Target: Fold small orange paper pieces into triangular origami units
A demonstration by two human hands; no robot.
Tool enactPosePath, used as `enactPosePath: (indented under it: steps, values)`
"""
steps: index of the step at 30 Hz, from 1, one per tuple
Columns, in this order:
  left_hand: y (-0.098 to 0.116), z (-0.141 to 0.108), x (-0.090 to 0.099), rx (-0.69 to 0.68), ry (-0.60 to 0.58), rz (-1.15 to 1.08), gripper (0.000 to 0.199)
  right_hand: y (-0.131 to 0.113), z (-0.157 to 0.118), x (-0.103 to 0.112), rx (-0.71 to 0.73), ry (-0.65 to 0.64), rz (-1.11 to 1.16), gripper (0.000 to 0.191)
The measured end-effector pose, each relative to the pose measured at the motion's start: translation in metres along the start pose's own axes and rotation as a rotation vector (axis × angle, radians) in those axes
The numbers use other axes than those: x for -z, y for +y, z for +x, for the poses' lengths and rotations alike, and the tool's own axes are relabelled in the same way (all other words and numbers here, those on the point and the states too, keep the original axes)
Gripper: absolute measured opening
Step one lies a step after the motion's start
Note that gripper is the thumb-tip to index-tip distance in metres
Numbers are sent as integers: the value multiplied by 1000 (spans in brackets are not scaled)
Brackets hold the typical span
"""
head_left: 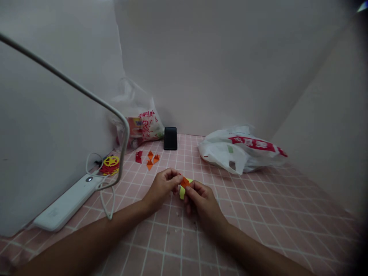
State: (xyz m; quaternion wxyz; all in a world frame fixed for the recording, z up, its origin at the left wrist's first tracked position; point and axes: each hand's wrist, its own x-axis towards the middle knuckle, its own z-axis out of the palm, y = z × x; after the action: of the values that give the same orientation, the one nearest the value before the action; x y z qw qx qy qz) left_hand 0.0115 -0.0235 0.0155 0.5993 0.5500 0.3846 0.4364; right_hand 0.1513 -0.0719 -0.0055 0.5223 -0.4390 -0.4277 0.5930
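Near the middle of the view, my left hand (163, 188) pinches the left end of a small folded orange paper piece (185, 182). My right hand (204, 202) grips the same piece from the right, thumb on top. Just behind and below it shows some yellow paper (182, 192), partly hidden by my fingers. Several folded orange pieces (150, 165) lie on the table beyond my left hand, with a red folded piece (138, 156) beside them.
A white power strip (64, 203) with cables lies on the pink tiled table (178, 253) at left, near yellow and red cut-outs (111, 161). A grey bar (71, 83) crosses the upper left. Behind are a phone (170, 138), a clear bag (149, 124) and a white bag (221, 147).
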Motion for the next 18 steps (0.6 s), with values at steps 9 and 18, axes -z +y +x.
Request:
enactPosePath:
  steps: [9, 18]
  values:
    - [3, -1, -3, -12, 34, 67, 15, 2, -1, 0, 2, 3, -12, 32]
    - [4, -1, -2, -12, 46, 74, 17, 1, 1, 1, -5, -3, -12, 32]
